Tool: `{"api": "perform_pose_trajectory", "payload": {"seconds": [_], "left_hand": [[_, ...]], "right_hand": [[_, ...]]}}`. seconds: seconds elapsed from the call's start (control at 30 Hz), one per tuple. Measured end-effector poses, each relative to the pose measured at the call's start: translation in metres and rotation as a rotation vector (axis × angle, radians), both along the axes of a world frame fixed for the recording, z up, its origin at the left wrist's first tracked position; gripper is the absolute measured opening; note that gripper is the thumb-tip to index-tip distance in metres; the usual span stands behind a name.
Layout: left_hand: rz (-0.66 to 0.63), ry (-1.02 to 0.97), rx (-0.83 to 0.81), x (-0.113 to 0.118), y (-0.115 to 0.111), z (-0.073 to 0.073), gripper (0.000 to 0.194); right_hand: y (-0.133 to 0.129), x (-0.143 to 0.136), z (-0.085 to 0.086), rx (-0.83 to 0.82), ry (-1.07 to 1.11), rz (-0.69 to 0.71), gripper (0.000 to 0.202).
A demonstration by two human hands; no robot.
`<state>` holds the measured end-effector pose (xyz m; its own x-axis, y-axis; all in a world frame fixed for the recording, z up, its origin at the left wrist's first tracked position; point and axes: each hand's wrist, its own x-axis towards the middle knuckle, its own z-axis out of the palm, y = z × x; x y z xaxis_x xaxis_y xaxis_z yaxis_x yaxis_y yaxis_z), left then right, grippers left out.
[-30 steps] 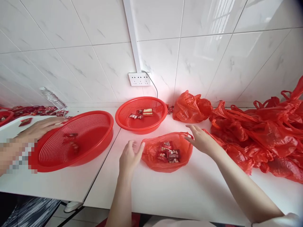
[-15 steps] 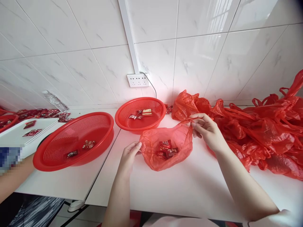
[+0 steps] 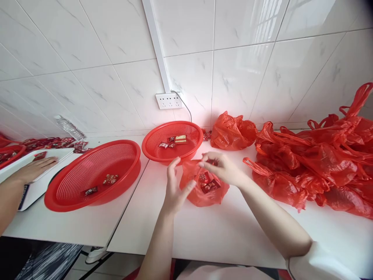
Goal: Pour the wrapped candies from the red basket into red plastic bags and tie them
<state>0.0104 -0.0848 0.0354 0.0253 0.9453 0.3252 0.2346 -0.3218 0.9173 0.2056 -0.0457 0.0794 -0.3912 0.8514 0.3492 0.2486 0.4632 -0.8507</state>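
A red plastic bag (image 3: pixel 194 196) stands on the white table in front of me with its mouth gathered narrower at the top. Several small red-wrapped packets (image 3: pixel 210 186) lie inside it. My left hand (image 3: pixel 175 194) is at the bag's left side, thumb and fingers spread apart around its edge. On the far right of the mouth, my right hand (image 3: pixel 223 168) pinches the rim of the bag between thumb and fingers. Just behind the bag sits a round red basket (image 3: pixel 151 146) holding a few small packets and a yellowish layered piece (image 3: pixel 180 139).
A larger red basket (image 3: pixel 122 155) with 2 packets stands to the left. A co-worker's hand (image 3: pixel 36 169) reaches over a white tray (image 3: pixel 65 153). Filled red bags (image 3: pixel 317 163) are heaped at right; another red bag (image 3: pixel 233 132) stands by the wall. A power strip (image 3: pixel 169 101) is on the wall.
Both my hands have come closer together, drawing the bag's mouth in. My left hand has let go of the rim and spread its fingers. The co-worker's hand has moved onto the tray.
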Motion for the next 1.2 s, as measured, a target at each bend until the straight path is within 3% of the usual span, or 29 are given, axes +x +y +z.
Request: {"api": "perform_pose_trajectory", "payload": {"seconds": [0.07,0.1,0.17,0.23,0.3,0.4,0.5,0.6,0.67,0.77,0.83,0.9,0.93,1.03,1.2], "left_hand": [[-0.034,0.116,0.068,0.008,-0.003,0.008,0.112],[-0.037,0.140,0.077,0.013,-0.003,0.013,0.120],[0.007,0.102,0.076,0.023,0.003,0.023,0.107],[-0.020,-0.028,-0.006,0.029,0.015,0.033,0.069],[-0.162,-0.201,-0.180,0.028,0.030,0.042,0.047],[-0.323,-0.412,-0.328,0.020,0.051,0.049,0.039],[-0.388,-0.463,-0.271,0.009,0.069,0.047,0.032],[-0.367,-0.490,-0.133,0.006,0.081,0.042,0.031],[-0.381,-0.521,-0.113,0.010,0.085,0.041,0.033],[-0.528,-0.506,-0.258,0.025,0.080,0.048,0.037],[-0.631,-0.396,-0.319,0.037,0.070,0.056,0.045],[-0.707,-0.152,-0.278,0.048,0.057,0.065,0.057],[-0.729,-0.033,-0.229,0.052,0.051,0.068,0.051],[-0.675,0.105,-0.164,0.058,0.039,0.069,0.013],[-0.527,-0.129,-0.467,0.051,0.044,0.062,0.031]], "right_hand": [[0.000,0.001,0.024,0.091,0.089,-0.056,0.027],[0.000,0.000,0.036,0.132,0.117,-0.067,0.026],[-0.002,-0.003,0.055,0.204,0.154,-0.069,0.023],[-0.004,-0.005,0.066,0.278,0.179,-0.081,0.020],[-0.004,-0.004,0.068,0.373,0.185,-0.166,0.017],[-0.002,0.009,0.059,0.559,0.194,-0.426,0.024],[0.004,0.028,0.047,0.677,0.267,-0.662,0.022],[0.011,0.045,0.038,0.654,0.445,-0.757,0.014],[0.013,0.050,0.034,0.606,0.566,-0.743,0.013],[0.008,0.047,0.033,0.526,0.579,-0.609,0.012],[-0.001,0.040,0.035,0.512,0.421,-0.415,0.011],[-0.009,0.033,0.038,0.545,0.185,-0.185,0.015],[-0.013,0.029,0.039,0.568,0.083,-0.092,0.020],[-0.015,0.025,0.040,0.575,-0.042,0.018,0.030],[-0.006,0.038,0.037,0.413,-0.058,-0.040,0.035]]}}
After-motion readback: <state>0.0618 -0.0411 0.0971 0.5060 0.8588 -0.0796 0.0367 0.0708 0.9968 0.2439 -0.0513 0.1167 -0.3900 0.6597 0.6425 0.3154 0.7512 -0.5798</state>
